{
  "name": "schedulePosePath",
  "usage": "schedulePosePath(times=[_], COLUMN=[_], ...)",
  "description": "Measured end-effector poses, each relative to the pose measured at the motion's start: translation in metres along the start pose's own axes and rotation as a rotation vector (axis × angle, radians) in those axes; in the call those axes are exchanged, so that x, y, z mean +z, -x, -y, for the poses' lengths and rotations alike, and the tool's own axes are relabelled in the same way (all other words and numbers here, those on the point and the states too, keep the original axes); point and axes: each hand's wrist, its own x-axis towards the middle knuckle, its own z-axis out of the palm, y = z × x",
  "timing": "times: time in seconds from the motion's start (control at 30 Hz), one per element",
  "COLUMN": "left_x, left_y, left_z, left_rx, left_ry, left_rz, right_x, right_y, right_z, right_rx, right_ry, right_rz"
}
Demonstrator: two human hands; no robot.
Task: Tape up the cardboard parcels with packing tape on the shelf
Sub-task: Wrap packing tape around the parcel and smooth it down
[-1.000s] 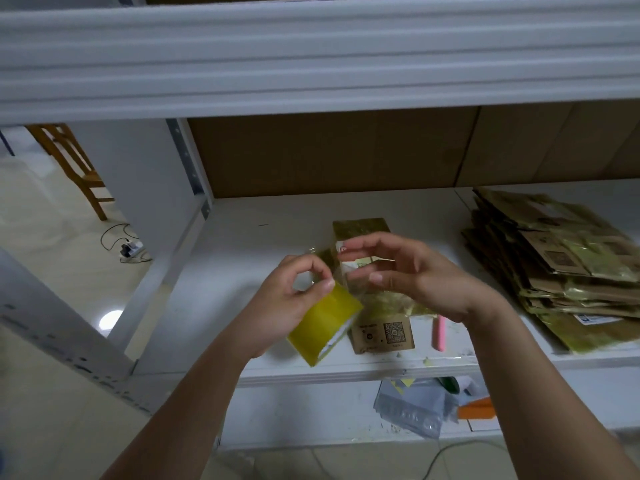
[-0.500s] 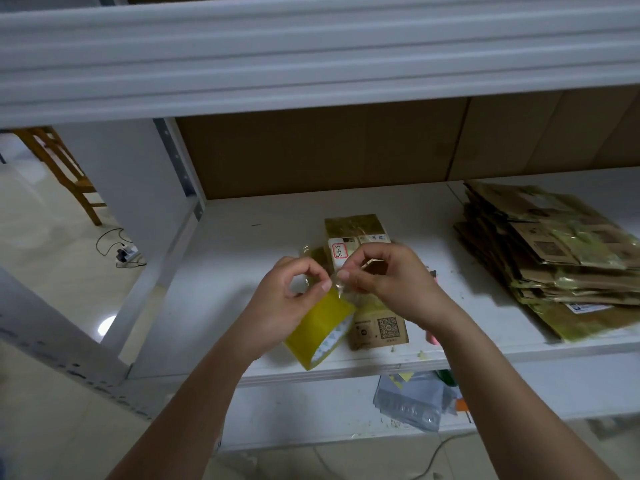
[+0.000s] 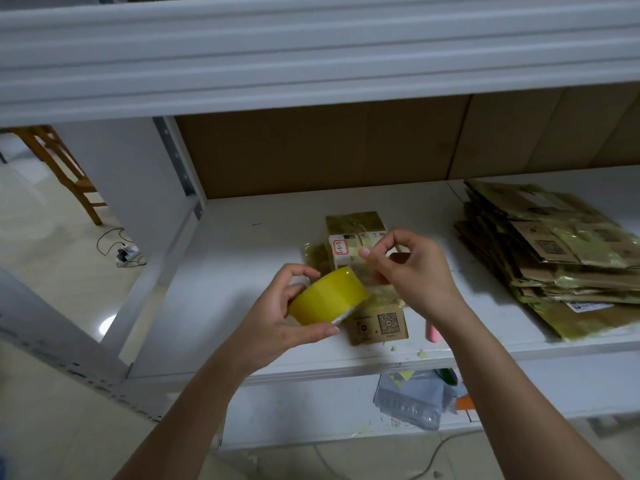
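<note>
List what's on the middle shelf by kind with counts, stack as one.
Yellow tape roll (held above the shelf): 1
Cardboard parcel: 1
Stack of flattened parcels: 1
Pink marker: 1
Total: 4

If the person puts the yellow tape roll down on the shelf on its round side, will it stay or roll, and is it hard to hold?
The tape roll is a smooth cylinder, so on its curved side it would probably roll along the flat shelf. Flat on its open end, it should stay. The left hand grips it alone, so it is likely light. Its glossy surface may be slightly slippery.
</note>
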Motion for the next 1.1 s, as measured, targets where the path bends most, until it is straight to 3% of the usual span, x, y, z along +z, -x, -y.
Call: schedulePosePath(times=[0.13, 0.27, 0.43, 0.57, 0.8, 1.1], left_x=[-0.006, -0.017, -0.032, -0.023, -0.006, 0.003], left_y=[0.0, -0.004, -0.009, -0.017, -0.04, -0.06], left_z=[-0.009, -0.021, -0.018, -0.014, -0.021, -0.016], left_rx=[0.1, 0.169, 0.081, 0.028, 0.049, -0.051], left_ry=[-0.196, -0.393, -0.663, -0.709, -1.166, -1.217], left_rz=[-0.029, -0.028, -0.089, 0.005, 0.028, 0.084], right_x=[-0.006, -0.005, -0.023, -0.028, -0.023, -0.022], right_y=[-0.002, 0.004, 0.011, 0.009, -0.004, -0.021], right_z=[-0.015, -0.029, -0.055, -0.072, -0.084, -0.105], right_rx=[-0.024, 0.04, 0.087, 0.055, 0.151, 0.306], right_ry=[0.176, 0.173, 0.145, 0.16, 0.016, -0.102], right_rz=[-0.089, -0.175, -0.285, -0.285, -0.279, -0.288])
